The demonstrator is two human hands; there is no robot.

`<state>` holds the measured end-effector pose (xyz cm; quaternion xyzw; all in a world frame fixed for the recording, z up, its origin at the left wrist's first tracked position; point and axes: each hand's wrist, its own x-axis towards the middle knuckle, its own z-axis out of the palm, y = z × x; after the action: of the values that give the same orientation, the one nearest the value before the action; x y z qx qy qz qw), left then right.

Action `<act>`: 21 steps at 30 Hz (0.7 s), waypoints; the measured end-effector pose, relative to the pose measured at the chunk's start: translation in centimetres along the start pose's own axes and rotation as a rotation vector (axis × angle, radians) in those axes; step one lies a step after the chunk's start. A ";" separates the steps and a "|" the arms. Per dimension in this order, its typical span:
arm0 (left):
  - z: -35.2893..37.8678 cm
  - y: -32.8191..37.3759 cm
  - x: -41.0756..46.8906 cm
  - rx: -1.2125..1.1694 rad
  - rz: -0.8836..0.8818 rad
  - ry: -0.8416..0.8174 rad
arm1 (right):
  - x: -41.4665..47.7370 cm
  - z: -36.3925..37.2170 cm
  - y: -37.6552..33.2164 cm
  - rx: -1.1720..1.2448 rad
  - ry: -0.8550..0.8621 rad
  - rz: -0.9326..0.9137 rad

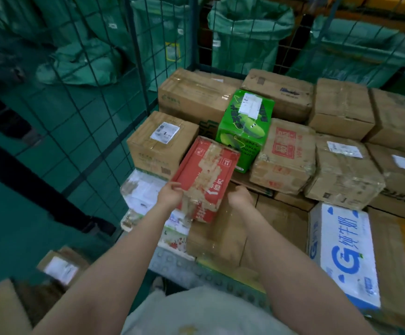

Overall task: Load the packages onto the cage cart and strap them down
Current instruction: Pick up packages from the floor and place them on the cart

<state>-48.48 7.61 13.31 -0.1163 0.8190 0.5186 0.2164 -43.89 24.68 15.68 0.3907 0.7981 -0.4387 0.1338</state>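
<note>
Step in hand: placing the flat red cardboard box point(206, 175), patched with clear tape, onto the stack inside the wire-mesh cage cart point(95, 105).
Where the box is: held above the lower layer at the cart's near-left part, its far end raised and almost touching the cartons behind it.
Left hand point(171, 198): grips the box's near-left edge at its 8 o'clock, thumb on top and fingers curled round the edge.
Right hand point(241, 198): against the near-right edge at 4 o'clock; its fingers are hidden, so I cannot tell whether they grip or only support.
Neighbours: brown carton with a white label point(162, 143) at 10 o'clock, green printed carton point(242, 126) at 1 o'clock, brown carton with red print point(283, 155) at 3 o'clock.
Likely slot: the gap in front of the green printed carton, between the two brown ones; judged, not certain.
How to do it well: level the box first, slide it in flat, and free the fingers only once it is seated, since worn tape suggests weak walls.
Risk: left tilted, it could slip towards 6 o'clock off the cart's edge.
Left to do: a small brown parcel point(58, 264) lies on the floor at 8 o'clock; no strap is visible.
</note>
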 end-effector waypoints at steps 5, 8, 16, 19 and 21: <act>2.2 -1.5 -3.9 -0.116 -0.022 0.072 | -1.6 -1.1 2.6 -0.113 -0.054 -0.085; 2.5 -3.6 -6.1 -0.187 -0.080 0.112 | -2.5 -1.0 4.0 -0.166 -0.109 -0.131; 0.2 -9.3 -12.2 -0.268 -0.203 0.284 | -5.3 2.3 5.1 -0.324 -0.278 -0.300; -0.9 -12.4 -14.9 -0.229 -0.253 0.358 | -7.3 4.7 5.1 -0.414 -0.338 -0.378; -1.5 -14.3 -16.7 -0.229 -0.283 0.375 | -8.6 6.1 4.8 -0.485 -0.353 -0.431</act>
<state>-28.22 -0.57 10.37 -0.3474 0.7564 0.5419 0.1165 -35.45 16.87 14.06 0.0887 0.9074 -0.3157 0.2627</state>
